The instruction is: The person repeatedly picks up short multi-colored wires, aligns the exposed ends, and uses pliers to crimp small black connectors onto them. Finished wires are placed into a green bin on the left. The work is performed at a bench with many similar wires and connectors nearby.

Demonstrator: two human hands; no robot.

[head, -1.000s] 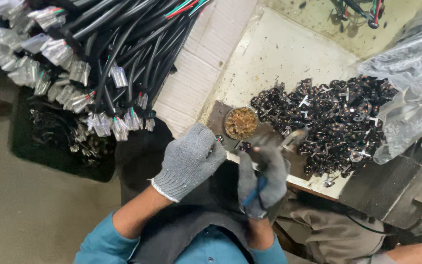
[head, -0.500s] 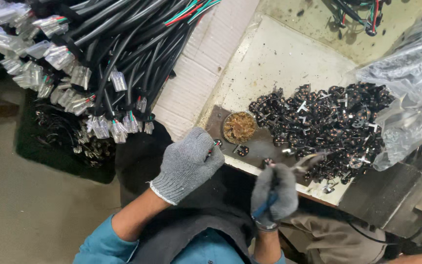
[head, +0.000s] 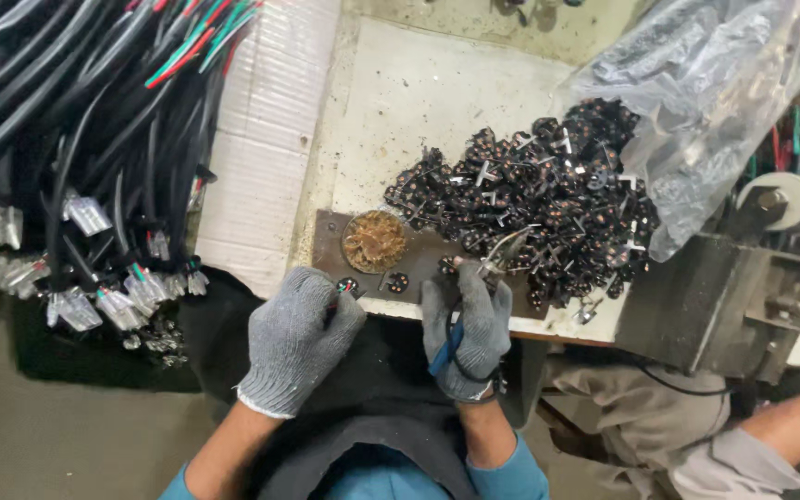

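I am sitting at a pale worktable (head: 437, 102), with a thick bundle of black cables (head: 67, 120) hanging off to my left and a clear plastic bag (head: 706, 102) spilling open on my right. A wide heap of small black parts (head: 548, 204) is lying across the table just past my hands, and near its edge a round dish of brownish scraps (head: 374, 241) is resting on a dark metal plate (head: 418, 264). My left hand (head: 298, 338), gloved in grey, is curling shut around a thin wire end with a red tip (head: 340, 292), just beside the dish. My right hand (head: 468, 324), also gloved, is closing round blue-handled pliers (head: 474, 296), whose tips are reaching into the near edge of the heap.
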